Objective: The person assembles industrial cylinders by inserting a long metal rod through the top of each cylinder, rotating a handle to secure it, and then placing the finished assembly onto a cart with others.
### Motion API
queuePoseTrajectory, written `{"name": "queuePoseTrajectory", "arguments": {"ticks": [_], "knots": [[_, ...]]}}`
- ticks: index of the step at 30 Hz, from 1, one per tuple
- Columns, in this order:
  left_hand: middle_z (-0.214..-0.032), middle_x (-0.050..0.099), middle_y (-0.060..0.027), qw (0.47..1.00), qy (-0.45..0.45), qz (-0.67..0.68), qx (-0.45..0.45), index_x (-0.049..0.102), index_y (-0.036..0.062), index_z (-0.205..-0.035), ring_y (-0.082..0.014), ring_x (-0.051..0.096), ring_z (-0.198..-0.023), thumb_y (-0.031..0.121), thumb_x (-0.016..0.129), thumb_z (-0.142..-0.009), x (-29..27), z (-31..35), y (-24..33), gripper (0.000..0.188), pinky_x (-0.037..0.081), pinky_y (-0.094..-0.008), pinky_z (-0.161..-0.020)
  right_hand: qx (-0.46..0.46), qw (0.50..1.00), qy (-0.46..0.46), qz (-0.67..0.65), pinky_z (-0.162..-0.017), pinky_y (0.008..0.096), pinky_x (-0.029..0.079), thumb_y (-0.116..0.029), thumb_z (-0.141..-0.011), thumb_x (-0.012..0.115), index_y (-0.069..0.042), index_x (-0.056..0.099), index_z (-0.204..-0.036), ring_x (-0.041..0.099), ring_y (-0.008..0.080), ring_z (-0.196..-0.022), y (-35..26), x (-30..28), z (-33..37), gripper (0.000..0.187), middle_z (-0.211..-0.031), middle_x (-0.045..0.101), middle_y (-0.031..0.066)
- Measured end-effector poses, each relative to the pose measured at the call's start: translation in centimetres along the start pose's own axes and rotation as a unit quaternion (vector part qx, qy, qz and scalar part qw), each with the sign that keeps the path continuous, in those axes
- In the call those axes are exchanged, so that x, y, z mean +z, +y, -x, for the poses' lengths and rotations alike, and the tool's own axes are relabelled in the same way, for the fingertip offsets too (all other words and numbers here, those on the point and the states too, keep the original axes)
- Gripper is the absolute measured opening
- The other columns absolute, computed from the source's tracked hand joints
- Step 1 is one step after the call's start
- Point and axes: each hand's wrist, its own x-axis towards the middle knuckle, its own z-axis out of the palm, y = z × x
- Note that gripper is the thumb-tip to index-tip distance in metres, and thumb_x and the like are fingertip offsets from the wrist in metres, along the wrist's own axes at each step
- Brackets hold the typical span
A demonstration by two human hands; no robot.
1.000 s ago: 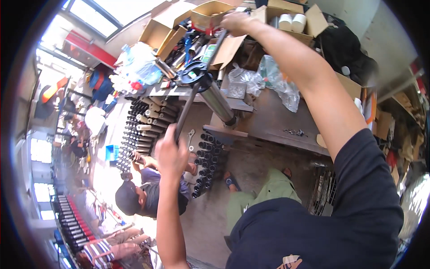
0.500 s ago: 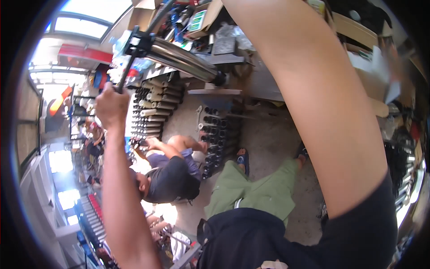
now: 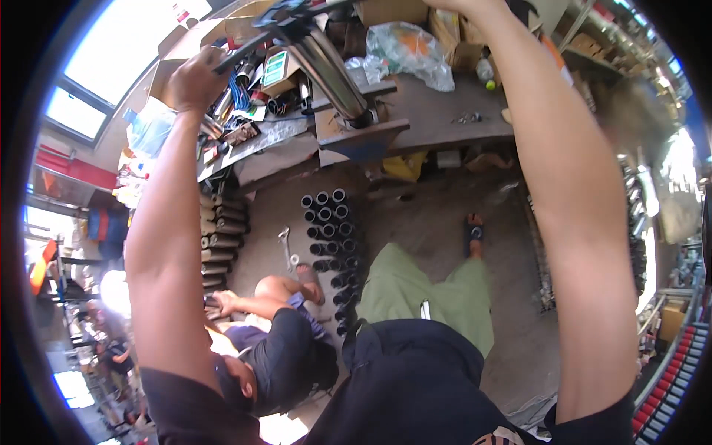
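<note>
Closed around one end of a dark bar [image 3: 245, 53], my left hand [image 3: 196, 78] is raised at the upper left. The bar passes through a black clamp-like head [image 3: 289, 24] on top of a shiny metal tube [image 3: 326, 74]. Below, the tube's dark lower end stands in a vise-like metal holder [image 3: 363, 133] at the bench edge. My right hand [image 3: 461, 4] reaches to the top edge of the view, where its fingers are cut off. The bar's far end also leaves the picture there, so I cannot tell whether the hand grips it.
On the workbench [image 3: 445, 122] are a clear plastic bag [image 3: 411, 53], a small carton [image 3: 278, 73] and loose parts. Several black tubes [image 3: 326, 215] stand on the floor, with a wrench [image 3: 285, 245] beside them. A person [image 3: 289, 363] crouches at the left near stacked tubes [image 3: 222, 230].
The bar has swung round from a steep slant to a flatter one, my left hand still on its end. My view has shifted, and part of my right hand now shows at the top.
</note>
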Motion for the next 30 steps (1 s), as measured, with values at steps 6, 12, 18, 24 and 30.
{"name": "queuePoseTrajectory", "arguments": {"ticks": [6, 12, 18, 24, 30], "knots": [[-0.084, 0.069, -0.0099, 0.996, 0.005, 0.089, -0.017, 0.059, 0.0139, -0.093, -0.0353, 0.070, -0.075, 0.040, 0.076, -0.068, 2.4, -0.6, 0.6, 0.040, 0.057, -0.0458, -0.063, 0.061, 0.990, 0.004, 0.125, -0.095, 0.0472, 0.052, -0.026, -0.078, 0.064, -0.005, 0.071, -0.101, 0.064, 0.0431, -0.104, -0.5, 0.1, 1.2, 0.032, -0.111, 0.066, 0.0264], [-0.081, 0.068, -0.0110, 0.989, -0.037, 0.135, -0.040, 0.060, 0.0123, -0.087, -0.0355, 0.070, -0.072, 0.037, 0.075, -0.069, -1.4, -0.7, -0.3, 0.035, 0.057, -0.0473, -0.065, 0.036, 0.989, -0.051, 0.137, -0.094, 0.0450, 0.053, -0.035, -0.077, 0.070, -0.005, 0.073, -0.104, 0.067, 0.0392, -0.103, 0.1, 0.4, -0.1, 0.040, -0.109, 0.069, 0.0220], [-0.079, 0.069, -0.0099, 0.989, 0.054, 0.126, 0.060, 0.056, 0.0127, -0.082, -0.0326, 0.070, -0.069, 0.041, 0.072, -0.080, 3.7, -2.2, 0.7, 0.032, 0.056, -0.0457, -0.058, 0.010, 0.982, 0.059, 0.182, -0.093, 0.0442, 0.052, -0.043, -0.082, 0.066, -0.006, 0.070, -0.106, 0.066, 0.0349, -0.104, 3.6, 0.6, 1.1, 0.044, -0.109, 0.069, 0.0170], [-0.065, 0.064, -0.0118, 0.977, 0.114, 0.155, 0.092, 0.059, 0.0114, -0.075, -0.0362, 0.065, -0.061, 0.045, 0.075, -0.081, 6.8, -3.6, -0.8, 0.038, 0.051, -0.0458, -0.057, 0.151, 0.982, -0.008, 0.117, -0.103, 0.0437, 0.049, -0.023, -0.086, 0.058, -0.006, 0.066, -0.126, 0.059, 0.0333, -0.125, -3.4, -2.5, 5.5, 0.044, -0.135, 0.060, 0.0186], [-0.067, 0.063, -0.0133, 0.979, 0.071, 0.154, 0.113, 0.057, 0.0102, -0.077, -0.0376, 0.064, -0.061, 0.045, 0.078, -0.078, 9.3, -4.1, -2.5, 0.040, 0.050, -0.0452, -0.053, 0.139, 0.985, 0.019, 0.102, -0.101, 0.0418, 0.049, -0.026, -0.087, 0.059, -0.007, 0.065, -0.125, 0.061, 0.0312, -0.122, -4.9, -2.9, 8.8, 0.042, -0.130, 0.063, 0.0169]]}}
